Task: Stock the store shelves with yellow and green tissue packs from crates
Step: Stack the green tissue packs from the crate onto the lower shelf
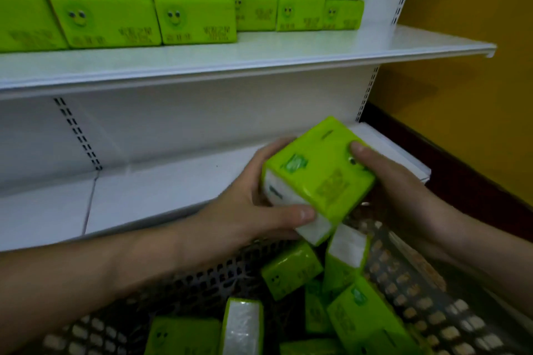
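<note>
Green tissue pack (317,179) is sitting clamped between my left hand (253,199) and right hand (398,187), both grips closing on it above the crate (403,282). I am carrying it toward the bare lower shelf (173,190); next, I judge, comes setting it down squarely.

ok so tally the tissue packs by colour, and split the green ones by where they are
green packs on shelf: 12 in view
green pack in hands, left hand and right hand: 1
green packs in crate: about 7, heaped and overlapping
yellow packs: 0
total: about 20
</note>
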